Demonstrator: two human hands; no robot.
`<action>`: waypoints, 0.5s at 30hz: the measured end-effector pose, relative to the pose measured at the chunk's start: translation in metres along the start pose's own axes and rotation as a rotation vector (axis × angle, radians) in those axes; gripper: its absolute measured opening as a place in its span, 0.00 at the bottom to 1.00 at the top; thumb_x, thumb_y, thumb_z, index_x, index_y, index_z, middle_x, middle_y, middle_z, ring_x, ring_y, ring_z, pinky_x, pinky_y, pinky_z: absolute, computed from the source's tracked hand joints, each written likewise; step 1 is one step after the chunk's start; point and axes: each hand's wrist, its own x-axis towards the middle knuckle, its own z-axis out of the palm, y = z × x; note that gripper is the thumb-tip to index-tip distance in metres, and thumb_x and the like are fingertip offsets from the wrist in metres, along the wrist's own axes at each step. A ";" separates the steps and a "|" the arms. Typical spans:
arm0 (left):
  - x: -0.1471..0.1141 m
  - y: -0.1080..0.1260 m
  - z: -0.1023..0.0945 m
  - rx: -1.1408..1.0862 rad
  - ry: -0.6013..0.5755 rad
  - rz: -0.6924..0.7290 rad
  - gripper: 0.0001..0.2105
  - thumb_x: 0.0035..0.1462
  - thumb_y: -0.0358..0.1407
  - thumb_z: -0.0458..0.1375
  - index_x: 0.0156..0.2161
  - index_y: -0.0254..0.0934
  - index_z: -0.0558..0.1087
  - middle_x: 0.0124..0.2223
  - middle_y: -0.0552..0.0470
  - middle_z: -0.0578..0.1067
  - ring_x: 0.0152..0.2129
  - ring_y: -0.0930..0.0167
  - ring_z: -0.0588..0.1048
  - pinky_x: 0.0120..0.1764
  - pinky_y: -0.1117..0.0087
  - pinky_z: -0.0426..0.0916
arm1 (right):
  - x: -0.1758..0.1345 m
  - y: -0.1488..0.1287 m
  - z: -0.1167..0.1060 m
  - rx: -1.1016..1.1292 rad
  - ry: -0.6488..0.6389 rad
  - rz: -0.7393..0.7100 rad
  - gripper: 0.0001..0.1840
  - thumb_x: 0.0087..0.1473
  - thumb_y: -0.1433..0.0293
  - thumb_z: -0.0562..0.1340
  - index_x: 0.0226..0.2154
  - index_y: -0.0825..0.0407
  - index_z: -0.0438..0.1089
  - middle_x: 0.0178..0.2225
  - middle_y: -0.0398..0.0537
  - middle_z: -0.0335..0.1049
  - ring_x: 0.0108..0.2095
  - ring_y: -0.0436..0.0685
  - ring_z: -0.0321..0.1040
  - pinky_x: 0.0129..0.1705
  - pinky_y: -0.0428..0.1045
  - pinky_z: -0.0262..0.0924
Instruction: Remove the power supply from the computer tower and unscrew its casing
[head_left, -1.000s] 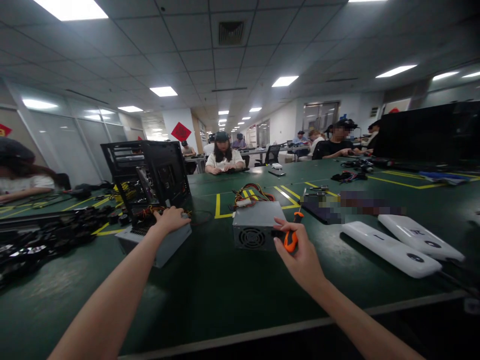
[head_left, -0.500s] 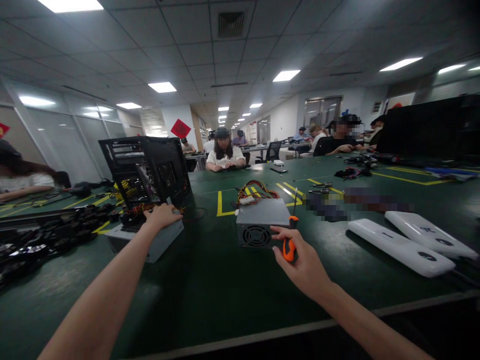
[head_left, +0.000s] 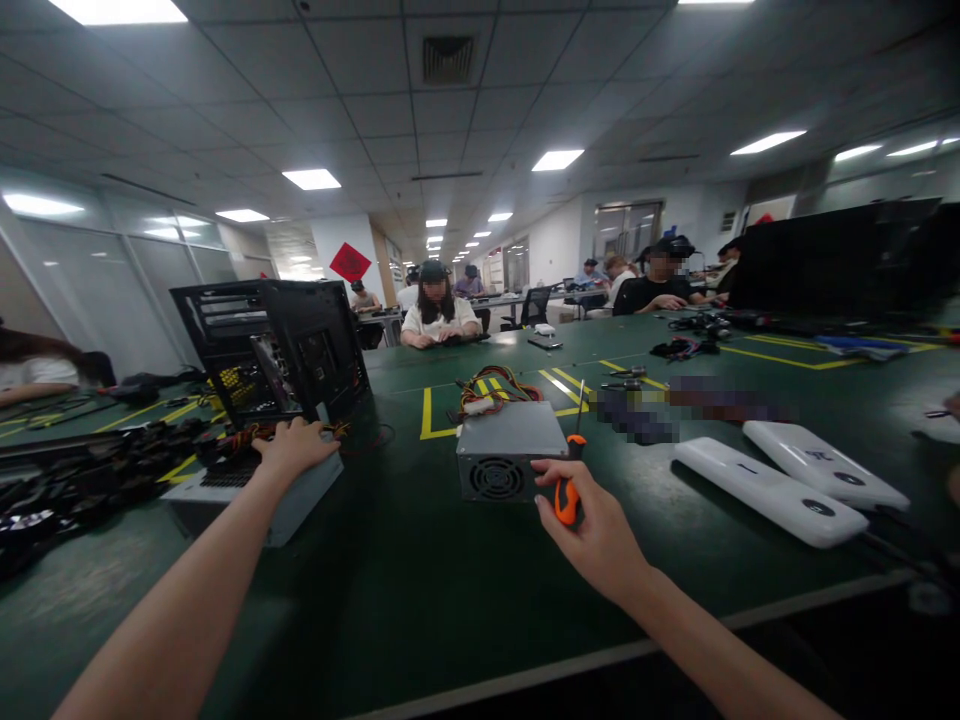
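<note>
My left hand (head_left: 292,448) lies over a grey metal power supply (head_left: 300,500), its fingers curled across the top toward the far edge. This box stands just in front of an open black computer case (head_left: 292,340), with coloured wires bunched between them. My right hand (head_left: 600,515) grips a screwdriver (head_left: 568,500) with an orange and black handle, the shaft pointing up and away. Close by the right fingertips sits another grey power supply (head_left: 510,435), its round fan grille facing me. A bundle of coloured cables (head_left: 499,388) lies behind that box.
Black parts (head_left: 90,470) are heaped on the left of the green table (head_left: 420,630). Two white devices (head_left: 772,490) lie at the right, with a dark monitor (head_left: 825,265) beyond. A person (head_left: 441,315) sits across the table; others work farther back.
The view has turned slightly right. My left hand and the power supply under it have shifted a little left and nearer me. The right hand still holds the screwdriver beside the other box.
</note>
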 end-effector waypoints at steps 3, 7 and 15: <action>-0.003 -0.002 0.000 0.008 0.007 -0.018 0.28 0.44 0.55 0.45 0.47 0.42 0.68 0.52 0.38 0.64 0.49 0.45 0.57 0.41 0.34 0.48 | 0.000 0.001 -0.001 -0.004 0.008 -0.008 0.08 0.49 0.70 0.55 0.36 0.48 0.57 0.41 0.48 0.66 0.40 0.56 0.66 0.42 0.53 0.61; -0.008 -0.003 -0.002 0.029 0.015 -0.026 0.28 0.45 0.55 0.44 0.47 0.41 0.68 0.52 0.38 0.63 0.48 0.45 0.57 0.41 0.36 0.49 | 0.000 0.002 -0.002 -0.004 0.022 -0.020 0.09 0.49 0.71 0.55 0.36 0.49 0.58 0.40 0.48 0.67 0.39 0.56 0.66 0.41 0.52 0.60; -0.015 -0.009 0.000 0.028 0.039 -0.042 0.30 0.45 0.56 0.44 0.49 0.42 0.66 0.53 0.38 0.63 0.48 0.44 0.57 0.40 0.36 0.50 | -0.001 0.003 -0.001 -0.014 0.001 -0.022 0.10 0.49 0.71 0.55 0.38 0.50 0.58 0.36 0.47 0.67 0.35 0.54 0.66 0.38 0.50 0.60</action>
